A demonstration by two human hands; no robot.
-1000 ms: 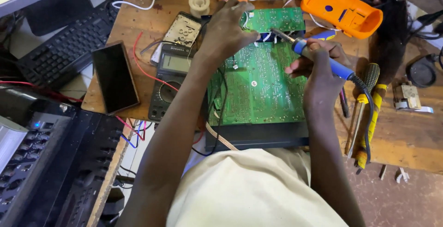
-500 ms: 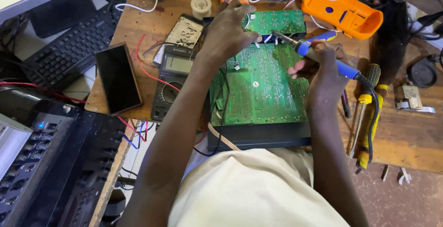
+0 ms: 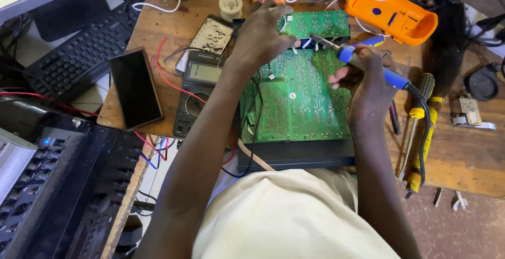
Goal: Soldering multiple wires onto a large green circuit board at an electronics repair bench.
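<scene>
Soldering under way: your right hand (image 3: 368, 80) gripped the blue-handled soldering iron (image 3: 368, 65) over the large green circuit board (image 3: 294, 101), your left hand (image 3: 260, 35) pressed clenched on its far edge; the tip called for steadiness.

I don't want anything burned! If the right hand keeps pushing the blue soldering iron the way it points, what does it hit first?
Probably the left hand, resting just past the tip of the blue-handled soldering iron held by the right hand; depth is unclear.

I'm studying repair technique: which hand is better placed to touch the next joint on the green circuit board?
Probably the right hand: it holds the blue soldering iron, tip over the green circuit board. The left hand rests on the board's far edge.
</scene>
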